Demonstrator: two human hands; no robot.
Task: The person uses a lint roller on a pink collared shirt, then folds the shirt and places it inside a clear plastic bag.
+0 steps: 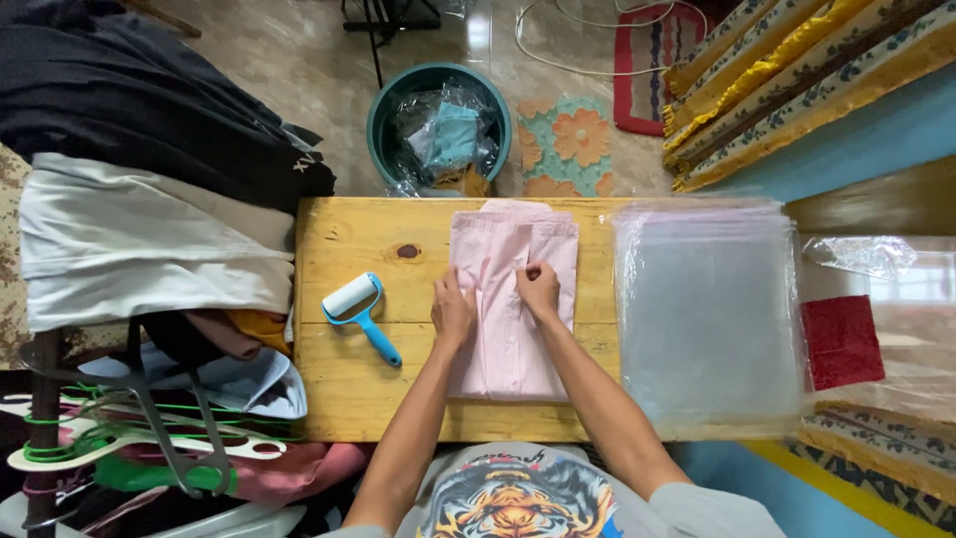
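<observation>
On the wooden table (pixel 339 399), left of the work, a blue-handled lint roller (pixel 360 315) lies untouched, and beside it the folded pink shirt (pixel 510 299) sits mid-table under both hands. The left hand (pixel 451 314) lies open and flat on the cloth — best kept pressing there so the fold holds — while the right hand (pixel 539 287) pinches the front placket between fingertips. Further right a stack of clear plastic bags (pixel 707 309) lies well apart — edges are probably best squared first
</observation>
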